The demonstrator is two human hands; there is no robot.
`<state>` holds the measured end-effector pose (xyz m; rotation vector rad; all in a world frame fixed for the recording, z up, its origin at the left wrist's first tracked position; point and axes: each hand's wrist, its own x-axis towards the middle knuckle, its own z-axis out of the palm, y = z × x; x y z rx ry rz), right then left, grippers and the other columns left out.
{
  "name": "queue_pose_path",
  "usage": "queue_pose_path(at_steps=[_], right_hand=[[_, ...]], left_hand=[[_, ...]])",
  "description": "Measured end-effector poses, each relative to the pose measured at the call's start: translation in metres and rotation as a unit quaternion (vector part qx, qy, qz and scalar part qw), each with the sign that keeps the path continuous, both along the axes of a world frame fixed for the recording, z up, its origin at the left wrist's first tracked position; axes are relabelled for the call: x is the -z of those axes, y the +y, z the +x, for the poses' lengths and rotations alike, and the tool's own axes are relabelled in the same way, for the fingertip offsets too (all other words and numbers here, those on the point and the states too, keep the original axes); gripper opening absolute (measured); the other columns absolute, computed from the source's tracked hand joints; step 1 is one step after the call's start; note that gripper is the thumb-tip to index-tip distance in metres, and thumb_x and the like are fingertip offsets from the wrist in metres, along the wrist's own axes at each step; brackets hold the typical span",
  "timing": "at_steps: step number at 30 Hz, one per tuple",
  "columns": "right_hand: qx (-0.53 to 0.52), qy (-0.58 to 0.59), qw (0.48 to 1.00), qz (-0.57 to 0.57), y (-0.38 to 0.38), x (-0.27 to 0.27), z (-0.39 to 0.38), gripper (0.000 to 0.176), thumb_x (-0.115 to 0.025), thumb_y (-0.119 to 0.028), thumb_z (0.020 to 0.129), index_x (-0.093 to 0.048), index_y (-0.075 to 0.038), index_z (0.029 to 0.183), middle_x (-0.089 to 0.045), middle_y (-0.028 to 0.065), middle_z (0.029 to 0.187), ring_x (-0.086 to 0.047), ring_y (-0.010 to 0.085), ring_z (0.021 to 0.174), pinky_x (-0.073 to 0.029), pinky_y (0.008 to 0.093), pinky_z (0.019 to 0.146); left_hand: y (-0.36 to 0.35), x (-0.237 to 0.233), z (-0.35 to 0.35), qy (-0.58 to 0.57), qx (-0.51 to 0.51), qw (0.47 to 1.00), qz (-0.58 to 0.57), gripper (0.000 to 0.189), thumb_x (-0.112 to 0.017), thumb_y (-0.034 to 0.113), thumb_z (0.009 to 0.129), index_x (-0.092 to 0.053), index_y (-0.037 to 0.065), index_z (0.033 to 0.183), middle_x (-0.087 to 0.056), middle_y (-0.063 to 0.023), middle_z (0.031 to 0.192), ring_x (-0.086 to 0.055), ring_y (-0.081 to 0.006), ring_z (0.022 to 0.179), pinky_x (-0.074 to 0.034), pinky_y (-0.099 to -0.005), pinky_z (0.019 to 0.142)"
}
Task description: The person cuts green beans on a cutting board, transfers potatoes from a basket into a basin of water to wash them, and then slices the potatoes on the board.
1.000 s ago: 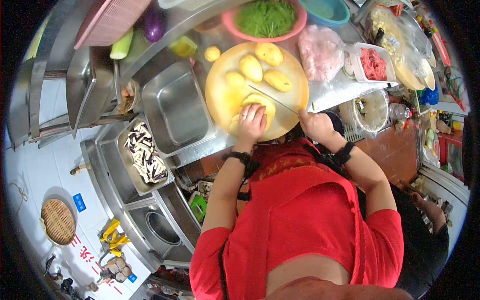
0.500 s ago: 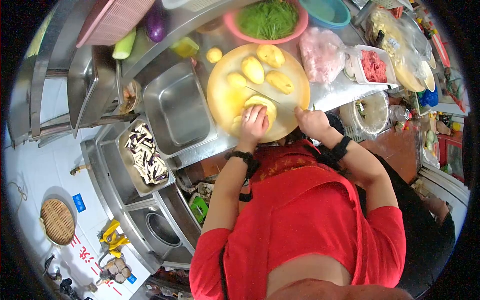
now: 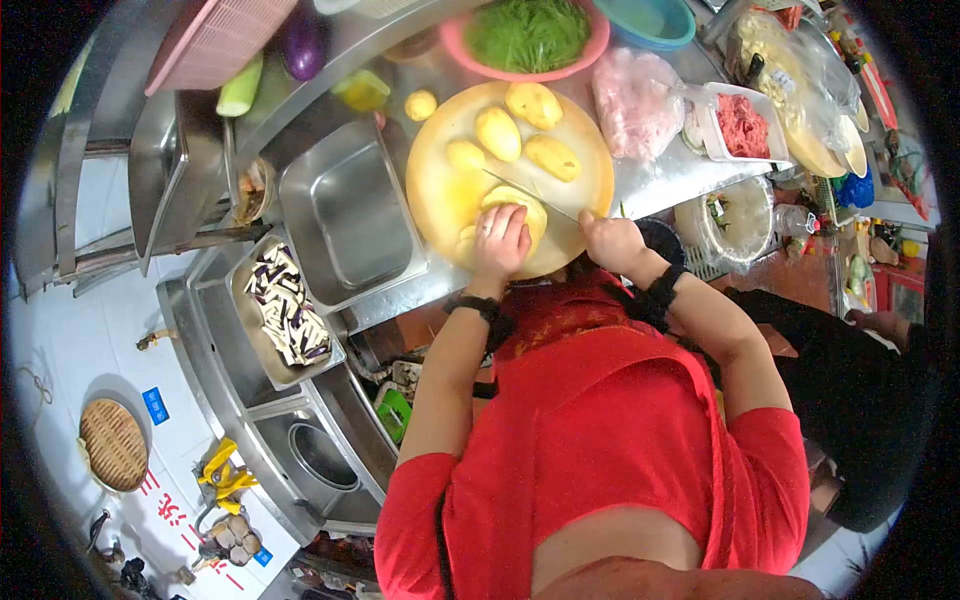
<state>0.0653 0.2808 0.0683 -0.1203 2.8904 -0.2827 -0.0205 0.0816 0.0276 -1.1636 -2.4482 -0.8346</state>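
On a round cutting board [image 3: 578, 120], my left hand [image 3: 502, 240] presses down on sliced potato [image 3: 527, 207] with its fingers curled over the slices. My right hand [image 3: 612, 243] is closed around the handle of a knife [image 3: 547, 202], whose blade lies across the far side of the slices. Several whole peeled potatoes [image 3: 498, 134] rest farther up the board. One more small potato [image 3: 421, 105] sits off the board, beyond its left edge. The knife handle is hidden in my right fist.
A steel pan [image 3: 350, 220] stands left of the board, and a tray of cut eggplant strips [image 3: 288, 305] sits lower left. Behind are a pink basin of greens [image 3: 530, 38] and a plastic bag [image 3: 640, 105]. Ground meat [image 3: 740, 128] fills a white container at right. Another person's dark clothing [image 3: 800, 365] shows at right.
The whole view has shifted slightly. Both hands stay at the potato, with the knife still across the slices. The other person at right has changed position.
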Motion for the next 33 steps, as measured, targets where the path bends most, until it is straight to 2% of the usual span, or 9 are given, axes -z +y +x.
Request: queue_pose_path(at_steps=[4, 6, 13, 18, 21, 23, 27, 30, 33], right_hand=[[0.004, -0.006, 1.0, 0.005, 0.008, -0.017, 0.0, 0.012, -0.047, -0.012, 0.08, -0.047, -0.004, 0.088, -0.061, 0.0121, 0.061, -0.063, 0.027, 0.054, -0.048, 0.0378, 0.045], [-0.005, 0.018, 1.0, -0.012, 0.011, -0.026, 0.006, 0.013, -0.046, -0.013, 0.081, -0.048, -0.004, 0.09, -0.062, 0.0118, 0.062, -0.063, 0.0269, 0.054, -0.048, 0.0383, 0.044], [0.005, -0.027, 1.0, 0.008, 0.008, -0.011, -0.001, 0.015, -0.045, -0.015, 0.082, -0.049, -0.004, 0.09, -0.062, 0.013, 0.062, -0.063, 0.0283, 0.055, -0.049, 0.0397, 0.045], [0.005, 0.021, 0.998, -0.051, 0.007, -0.013, 0.007, 0.014, -0.046, -0.015, 0.081, -0.049, -0.004, 0.089, -0.062, 0.0129, 0.061, -0.062, 0.0284, 0.053, -0.048, 0.0392, 0.045], [-0.01, 0.026, 1.0, 0.01, 0.007, 0.004, -0.004, 0.014, -0.045, -0.016, 0.082, -0.049, -0.004, 0.088, -0.061, 0.013, 0.061, -0.062, 0.0287, 0.053, -0.048, 0.0397, 0.045], [-0.001, -0.019, 1.0, 0.001, 0.013, -0.01, -0.002, 0.014, -0.045, -0.016, 0.082, -0.049, -0.004, 0.089, -0.061, 0.0126, 0.061, -0.062, 0.0278, 0.052, -0.048, 0.0396, 0.045], [0.007, 0.0, 0.999, -0.035, 0.01, -0.035, 0.005, 0.015, -0.045, -0.015, 0.082, -0.049, -0.003, 0.09, -0.062, 0.0137, 0.063, -0.063, 0.0296, 0.056, -0.049, 0.0406, 0.048], [0.007, -0.017, 1.0, -0.021, -0.001, -0.011, -0.001, 0.015, -0.045, -0.015, 0.082, -0.049, -0.002, 0.088, -0.062, 0.0151, 0.064, -0.063, 0.0303, 0.058, -0.049, 0.0407, 0.05], [0.01, -0.029, 0.999, -0.029, 0.01, -0.014, -0.003, 0.015, -0.045, -0.014, 0.082, -0.049, -0.001, 0.088, -0.062, 0.0154, 0.065, -0.063, 0.03, 0.058, -0.049, 0.0402, 0.05]], left_hand=[[0.0, 0.002, -0.001, 0.004, 0.003, 1.0, 0.008, 0.028, -0.057, 0.01, 0.073, -0.059, 0.002, 0.1, -0.056, -0.0116, 0.1, -0.051, -0.0297, 0.095, -0.041, -0.0392, 0.086], [0.001, 0.006, -0.001, 0.013, -0.006, 1.0, 0.022, 0.027, -0.058, 0.01, 0.071, -0.059, 0.004, 0.098, -0.056, -0.0085, 0.099, -0.052, -0.0264, 0.093, -0.041, -0.039, 0.083], [0.001, 0.001, -0.001, 0.018, -0.002, 1.0, 0.007, 0.027, -0.059, 0.01, 0.071, -0.059, 0.004, 0.097, -0.055, -0.0084, 0.099, -0.052, -0.0269, 0.093, -0.041, -0.0392, 0.082], [0.0, 0.004, 0.003, -0.015, -0.014, 1.0, 0.006, 0.028, -0.058, 0.01, 0.072, -0.059, 0.003, 0.099, -0.056, -0.0103, 0.101, -0.051, -0.0284, 0.095, -0.041, -0.0389, 0.086], [0.003, -0.007, -0.005, 0.032, -0.004, 0.999, -0.004, 0.027, -0.058, 0.009, 0.071, -0.059, 0.002, 0.097, -0.056, -0.01, 0.098, -0.052, -0.0273, 0.092, -0.042, -0.0378, 0.082], [0.001, -0.006, 0.0, 0.017, 0.005, 1.0, 0.006, 0.028, -0.058, 0.008, 0.071, -0.058, 0.002, 0.098, -0.056, -0.0101, 0.098, -0.052, -0.0276, 0.092, -0.043, -0.0378, 0.083], [0.0, 0.002, 0.001, 0.002, -0.01, 1.0, 0.004, 0.029, -0.058, 0.009, 0.072, -0.059, 0.004, 0.1, -0.055, -0.0093, 0.101, -0.051, -0.0273, 0.096, -0.041, -0.0392, 0.085], [0.0, -0.001, 0.002, -0.001, -0.008, 1.0, -0.009, 0.029, -0.058, 0.009, 0.071, -0.059, 0.004, 0.1, -0.055, -0.0095, 0.101, -0.051, -0.0275, 0.095, -0.041, -0.0395, 0.085], [0.0, 0.003, -0.001, 0.005, 0.001, 1.0, 0.01, 0.028, -0.059, 0.009, 0.071, -0.058, 0.003, 0.098, -0.056, -0.0092, 0.098, -0.052, -0.0271, 0.092, -0.042, -0.0393, 0.083]])
